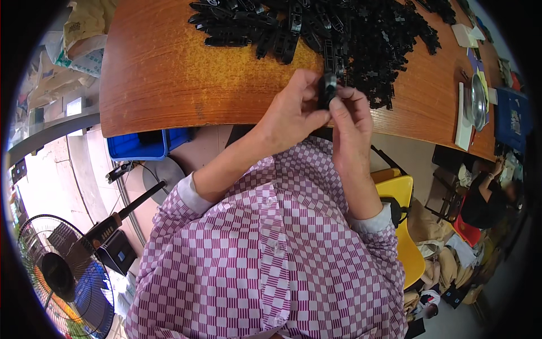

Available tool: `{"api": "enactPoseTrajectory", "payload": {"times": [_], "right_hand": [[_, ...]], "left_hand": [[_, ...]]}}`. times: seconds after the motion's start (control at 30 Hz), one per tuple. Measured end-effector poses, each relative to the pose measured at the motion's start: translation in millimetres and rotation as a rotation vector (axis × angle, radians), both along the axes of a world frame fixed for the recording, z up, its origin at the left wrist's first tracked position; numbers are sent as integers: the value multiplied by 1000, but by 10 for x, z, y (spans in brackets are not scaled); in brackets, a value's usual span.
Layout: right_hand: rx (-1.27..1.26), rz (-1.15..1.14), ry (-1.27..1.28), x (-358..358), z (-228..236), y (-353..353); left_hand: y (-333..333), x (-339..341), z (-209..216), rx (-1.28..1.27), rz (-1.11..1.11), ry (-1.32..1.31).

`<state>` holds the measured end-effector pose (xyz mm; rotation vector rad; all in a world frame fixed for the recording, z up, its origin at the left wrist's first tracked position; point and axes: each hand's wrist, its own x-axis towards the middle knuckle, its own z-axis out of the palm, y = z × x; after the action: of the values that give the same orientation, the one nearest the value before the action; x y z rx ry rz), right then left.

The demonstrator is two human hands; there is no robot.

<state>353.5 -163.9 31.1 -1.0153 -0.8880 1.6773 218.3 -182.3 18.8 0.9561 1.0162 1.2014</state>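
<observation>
Just past the table's near edge, both of my hands meet around a black plastic part, held upright and slightly blurred. My left hand grips it from the left with fingers and thumb closed. From the other side, the thumb and fingertips of my right hand pinch its lower end; whether they hold a second small piece is hidden. Beyond my hands lies a heap of long black plastic parts. To its right spreads a pile of small black plastic pieces, close to my right fingers.
The wooden table curves around in front of me. A round metal dish stands at its right side. Below the left edge is a blue crate. A fan stands lower left, a yellow chair right. Another person sits far right.
</observation>
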Motion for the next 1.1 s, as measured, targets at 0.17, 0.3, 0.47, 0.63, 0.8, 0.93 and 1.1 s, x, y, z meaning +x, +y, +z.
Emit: {"api": "enactPoseTrajectory", "payload": {"times": [0.17, 0.3, 0.47, 0.63, 0.8, 0.93, 1.1], "right_hand": [[-23, 272, -162, 132, -77, -157], [-103, 344, -82, 185, -96, -169], [-63, 344, -14, 266, -180, -139], [-62, 322, 15, 274, -158, -50], [-10, 283, 88, 319, -144, 60], [269, 204, -314, 371, 30, 287], [837, 118, -1221, 405, -55, 470]], "left_hand": [[-298, 19, -103, 30, -74, 44], [-337, 54, -38, -26, -81, 77], [-282, 54, -40, 42, -157, 218], [-135, 1, 70, 130, -177, 348], [146, -48, 173, 279, -236, 357], [307, -131, 243, 263, -121, 539], [781, -310, 170, 502, 7, 978]]}}
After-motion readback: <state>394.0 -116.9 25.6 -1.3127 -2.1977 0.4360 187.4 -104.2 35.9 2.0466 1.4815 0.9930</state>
